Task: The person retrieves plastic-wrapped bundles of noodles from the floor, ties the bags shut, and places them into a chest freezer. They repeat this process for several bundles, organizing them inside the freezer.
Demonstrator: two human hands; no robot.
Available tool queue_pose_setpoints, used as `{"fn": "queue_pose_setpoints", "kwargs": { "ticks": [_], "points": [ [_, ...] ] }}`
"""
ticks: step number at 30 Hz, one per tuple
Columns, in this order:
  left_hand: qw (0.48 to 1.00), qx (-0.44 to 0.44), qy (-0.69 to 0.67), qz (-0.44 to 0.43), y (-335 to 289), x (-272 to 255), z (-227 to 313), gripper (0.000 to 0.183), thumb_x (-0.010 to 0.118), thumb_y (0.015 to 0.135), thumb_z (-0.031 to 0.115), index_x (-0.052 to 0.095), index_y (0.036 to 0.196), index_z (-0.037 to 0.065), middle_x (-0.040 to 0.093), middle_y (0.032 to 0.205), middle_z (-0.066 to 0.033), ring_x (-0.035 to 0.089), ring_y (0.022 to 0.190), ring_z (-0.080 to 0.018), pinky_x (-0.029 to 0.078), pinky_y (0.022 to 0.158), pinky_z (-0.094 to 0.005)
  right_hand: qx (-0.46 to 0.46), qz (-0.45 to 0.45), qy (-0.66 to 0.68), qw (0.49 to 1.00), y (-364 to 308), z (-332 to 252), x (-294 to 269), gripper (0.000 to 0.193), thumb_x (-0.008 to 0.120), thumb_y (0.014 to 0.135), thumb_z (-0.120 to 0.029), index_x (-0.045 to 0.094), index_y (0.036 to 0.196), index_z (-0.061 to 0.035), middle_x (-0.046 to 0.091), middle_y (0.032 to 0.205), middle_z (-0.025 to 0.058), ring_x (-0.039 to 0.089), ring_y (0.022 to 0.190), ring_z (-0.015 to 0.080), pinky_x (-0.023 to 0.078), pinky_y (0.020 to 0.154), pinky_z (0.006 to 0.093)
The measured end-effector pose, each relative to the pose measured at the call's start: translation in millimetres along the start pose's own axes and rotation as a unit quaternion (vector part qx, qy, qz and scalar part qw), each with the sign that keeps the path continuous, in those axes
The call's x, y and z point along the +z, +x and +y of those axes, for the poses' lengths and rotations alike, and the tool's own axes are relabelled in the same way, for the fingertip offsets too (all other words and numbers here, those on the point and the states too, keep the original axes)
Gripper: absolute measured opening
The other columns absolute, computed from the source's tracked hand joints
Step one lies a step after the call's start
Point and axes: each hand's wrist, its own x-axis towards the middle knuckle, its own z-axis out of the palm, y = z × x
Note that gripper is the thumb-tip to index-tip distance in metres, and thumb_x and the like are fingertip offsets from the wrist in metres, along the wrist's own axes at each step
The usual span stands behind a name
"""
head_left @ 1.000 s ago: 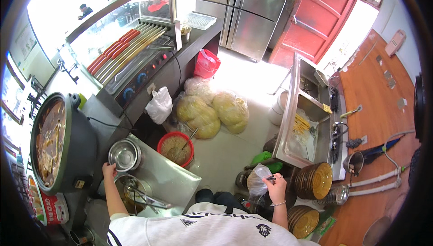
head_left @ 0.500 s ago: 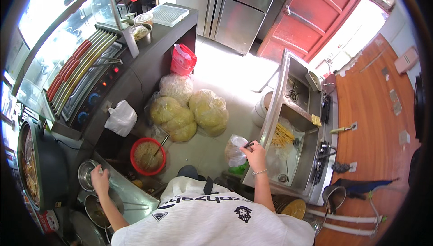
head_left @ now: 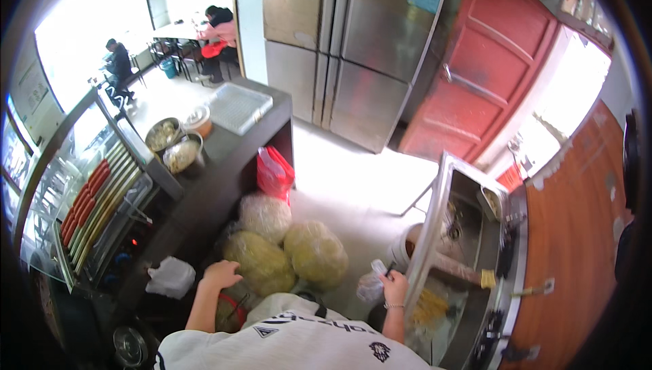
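My right hand [head_left: 394, 288], with a bracelet at its wrist, is closed on a crumpled clear plastic bag [head_left: 370, 287] beside the sink. A thin dark object also sticks out of this grip; its kind is unclear. My left hand [head_left: 221, 275] is out over the left side with its fingers extended, and it holds nothing that I can see. Below it, partly hidden by my arm and shirt, is a red basin [head_left: 239, 312]. Large plastic bags of yellowish-green food [head_left: 314, 253] sit on the floor just ahead of that hand.
At left, a roller grill [head_left: 88, 214] carries red sausages; metal bowls [head_left: 163, 135] stand on the counter [head_left: 231, 159]. A white bag [head_left: 171, 277] hangs there. The steel sink [head_left: 468, 271] lies right. Ahead are a steel refrigerator [head_left: 373, 51] and red door [head_left: 482, 64]. People sit far back.
My view has tilted up, showing more of the dining area. The left hand has left the metal bowls at lower left and moved forward and right. The right hand still holds the clear bag.
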Motion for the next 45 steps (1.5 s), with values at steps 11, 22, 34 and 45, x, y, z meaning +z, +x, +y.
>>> {"fn": "queue_pose_setpoints", "kwargs": {
  "ticks": [11,22,34,45],
  "points": [
    [0.942,0.301,-0.076,-0.131,247,-32,219,0.046,0.057,0.083,0.035,0.054,0.121,0.008,0.06,0.112,-0.0186,0.057,0.102,-0.0358,0.045,0.088,-0.0442,0.025,0.049,0.125,0.991,264,29,14,0.015,0.072,0.069,-0.01,0.062,0.071,0.0012,0.051,0.052,0.0054,0.053,0.045,0.0138,0.041,0.046,0.0303],
    [0.919,0.345,-0.154,0.113,453,-218,543,0.038,0.051,0.091,0.032,0.052,0.124,0.014,0.06,0.107,-0.0115,0.058,0.097,-0.03,0.047,0.081,-0.0393,-0.083,-0.084,0.082,0.99,575,-6,10,0.024,0.074,0.066,-0.019,0.07,0.082,-0.0026,0.064,0.073,0.0151,0.061,0.063,0.0292,0.048,0.056,0.0359],
    [0.884,0.222,-0.198,0.362,544,-332,542,0.018,0.055,0.088,0.021,0.059,0.105,0.016,0.062,0.086,-0.0052,0.062,0.072,-0.0256,0.049,0.059,-0.0354,-0.301,-0.203,0.189,0.912,723,-171,44,0.01,0.065,0.071,-0.008,0.063,0.078,-0.0002,0.059,0.067,0.0138,0.059,0.061,0.0271,0.047,0.055,0.0352],
    [0.895,0.165,-0.283,0.303,673,-385,418,0.029,0.052,0.09,0.023,0.057,0.119,0.017,0.063,0.081,-0.0056,0.06,0.067,-0.0212,0.047,0.059,-0.033,-0.228,-0.37,0.159,0.886,794,-250,154,0.02,0.073,0.075,-0.014,0.061,0.073,0.0029,0.053,0.063,0.0082,0.054,0.05,0.0161,0.046,0.047,0.0288]
  ]
}}
